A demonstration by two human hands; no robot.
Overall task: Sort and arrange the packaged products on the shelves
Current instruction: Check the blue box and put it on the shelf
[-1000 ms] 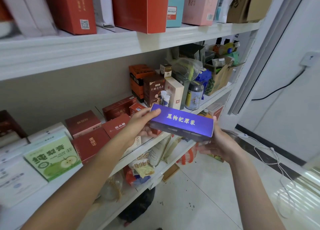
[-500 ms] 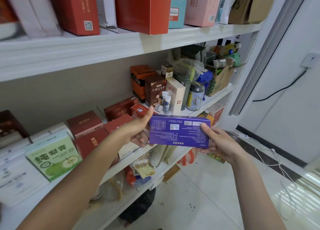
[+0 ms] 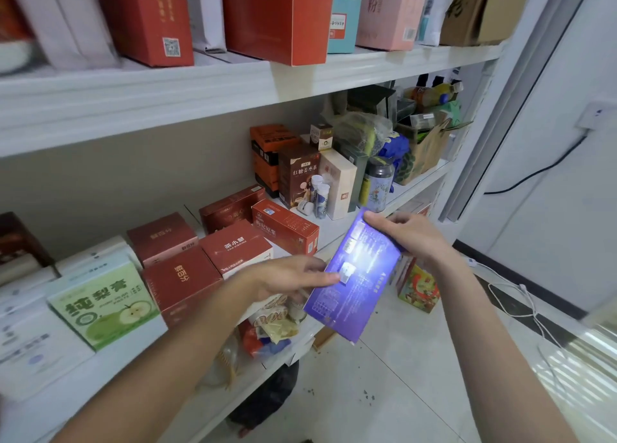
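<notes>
A flat purple box (image 3: 350, 282) with printed back side up hangs tilted in front of the middle shelf (image 3: 337, 232), its long axis running from upper right to lower left. My right hand (image 3: 404, 235) grips its upper end. My left hand (image 3: 293, 275) holds its left edge, thumb on top of the printed face. Glare washes out the box's middle. Red boxes (image 3: 233, 245) lie flat on the shelf just behind my left hand.
A green-and-white apple box (image 3: 103, 305) lies at the left of the shelf. Upright brown and cream boxes (image 3: 300, 175) and a tin (image 3: 377, 185) stand further right. Tall red boxes (image 3: 277, 15) fill the upper shelf. Snack bags (image 3: 277, 325) crowd the lower shelf. Cables (image 3: 514, 295) trail on the tiled floor.
The purple box has turned from level to a steep diagonal. My right hand rose to its upper end; my left hand slid to its left edge, uncovering the red boxes behind.
</notes>
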